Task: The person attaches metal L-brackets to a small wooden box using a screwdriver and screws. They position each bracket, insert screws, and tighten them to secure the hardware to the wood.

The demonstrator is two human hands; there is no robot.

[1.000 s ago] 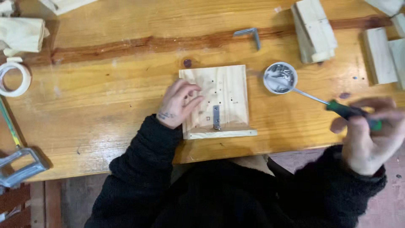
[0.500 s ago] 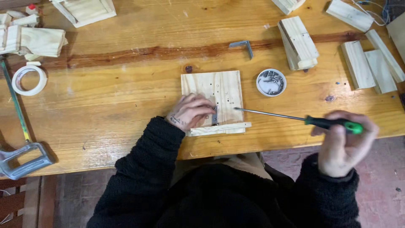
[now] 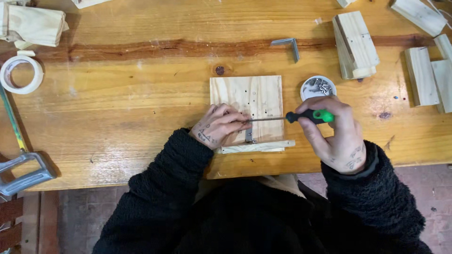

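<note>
The person leans over the wooden table (image 3: 117, 122), with a square pine board (image 3: 256, 96) lying flat right in front of them. A thin wooden strip (image 3: 256, 146) runs along the board's near edge, and a small metal bracket (image 3: 249, 135) sits where strip and board meet.

The left hand (image 3: 219, 126) rests on the board, fingertips pressed together around the tip of the screwdriver shaft; it looks as though it steadies the tip, and perhaps a screw, though any screw is hidden under the fingers. The weight of the hand also seems to pin the board in place.

The right hand (image 3: 336, 136) has its grip wrapped around the screwdriver (image 3: 294, 116) by its black and green handle, holding the tool nearly level and pointing left toward the bracket.

Just beyond the right hand stands a small round white tub of screws (image 3: 318, 87), close enough to reach. Farther back lie a loose grey angle bracket (image 3: 288, 45) and stacked wood offcuts (image 3: 355, 44). At the far left is a roll of pale tape (image 3: 20, 74), and a metal clamp (image 3: 26, 171) hangs at the near edge. No labels are readable.
</note>
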